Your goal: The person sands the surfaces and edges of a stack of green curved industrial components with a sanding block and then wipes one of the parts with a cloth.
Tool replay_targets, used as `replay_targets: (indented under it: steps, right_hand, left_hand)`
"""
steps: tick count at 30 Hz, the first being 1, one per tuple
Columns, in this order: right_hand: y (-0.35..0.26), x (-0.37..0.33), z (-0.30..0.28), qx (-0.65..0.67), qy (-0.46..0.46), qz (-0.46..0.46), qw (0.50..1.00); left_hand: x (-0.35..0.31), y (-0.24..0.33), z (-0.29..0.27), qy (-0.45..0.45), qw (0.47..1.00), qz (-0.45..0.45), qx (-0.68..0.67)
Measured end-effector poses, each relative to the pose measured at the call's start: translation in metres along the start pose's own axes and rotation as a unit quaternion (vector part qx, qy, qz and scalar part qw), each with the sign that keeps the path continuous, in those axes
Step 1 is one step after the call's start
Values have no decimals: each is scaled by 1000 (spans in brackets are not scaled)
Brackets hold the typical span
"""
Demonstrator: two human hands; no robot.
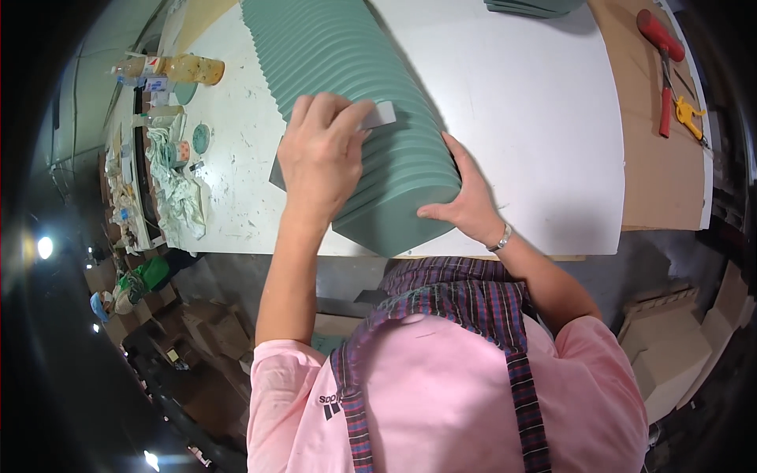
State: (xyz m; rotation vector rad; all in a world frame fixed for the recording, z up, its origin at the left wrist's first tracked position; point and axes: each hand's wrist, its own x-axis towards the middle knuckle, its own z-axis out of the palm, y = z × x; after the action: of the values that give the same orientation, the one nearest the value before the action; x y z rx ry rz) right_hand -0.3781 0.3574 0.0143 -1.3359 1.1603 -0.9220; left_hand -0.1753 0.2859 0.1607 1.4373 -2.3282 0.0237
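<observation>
Left hand (319, 162): fingers pinching grey block (382, 116) over green stack (331, 51) (contact unclear). Right hand (475, 206): fingers spread along stack's right side, thumb at near end. Stack on white bench (544, 165), near front edge.

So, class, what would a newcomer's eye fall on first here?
Probably the ridged green stack, running from the top edge towards the centre. Next, the left hand holding a grey block over it, and the right hand at its near end. The red mallet stands out upper right.
</observation>
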Motion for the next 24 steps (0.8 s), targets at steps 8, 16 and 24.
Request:
replay_targets:
  steps: [8, 16, 24]
  right_hand:
    - [-12, 1, -2, -40, -2, 10, 999]
    - [-3, -1, -1, -14, 5, 11, 1000]
    - [1, 1, 2, 13, -1, 1, 1000]
  left_hand:
    - [-67, -49, -44, -5, 986, -163, 31]
    - [-95, -55, -58, -19, 980, -190, 57]
    - [-32, -10, -12, 30, 998, -36, -35]
